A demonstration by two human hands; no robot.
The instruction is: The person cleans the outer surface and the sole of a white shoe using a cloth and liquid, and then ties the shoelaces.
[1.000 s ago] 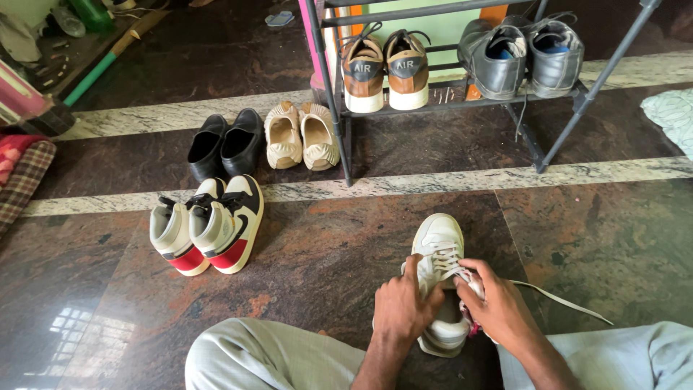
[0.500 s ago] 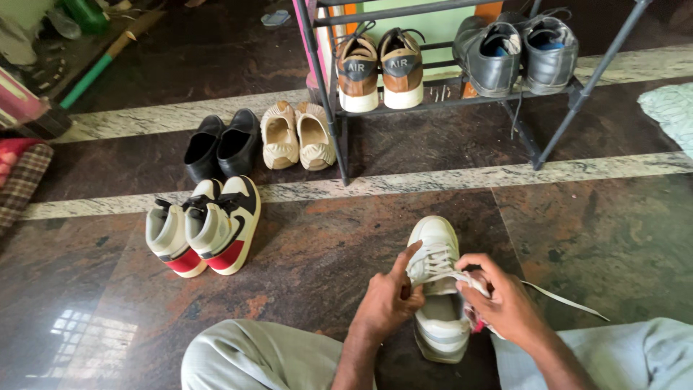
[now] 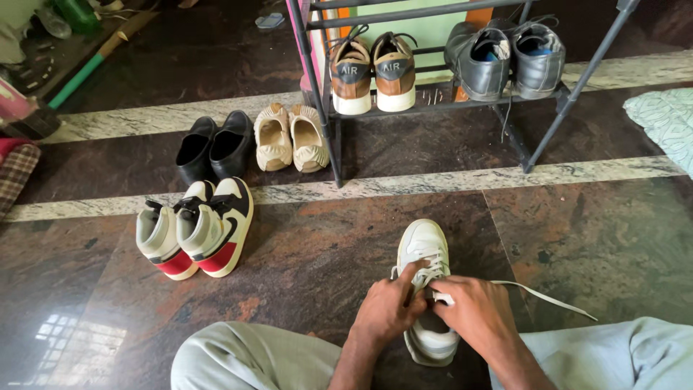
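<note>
A white sneaker (image 3: 424, 249) stands on the dark stone floor between my knees, toe pointing away from me. My left hand (image 3: 388, 310) pinches the laces at the shoe's left side near the tongue. My right hand (image 3: 473, 314) covers the shoe's opening and grips a white lace (image 3: 548, 296) that trails off to the right across the floor. The heel of the shoe shows below my hands. My legs are in pale grey trousers (image 3: 245, 357).
A black metal shoe rack (image 3: 538, 148) holds brown-and-white sneakers (image 3: 372, 68) and grey leather shoes (image 3: 505, 58). Black shoes (image 3: 213, 144), beige slip-ons (image 3: 290, 136) and red-white-black high-tops (image 3: 195, 227) sit on the floor at left. A patterned cloth (image 3: 668, 119) lies at right.
Both hands have closed in over the shoe's laces; my right hand moved left onto the tongue, and the loose lace now lies lower on the floor. The view drifted slightly.
</note>
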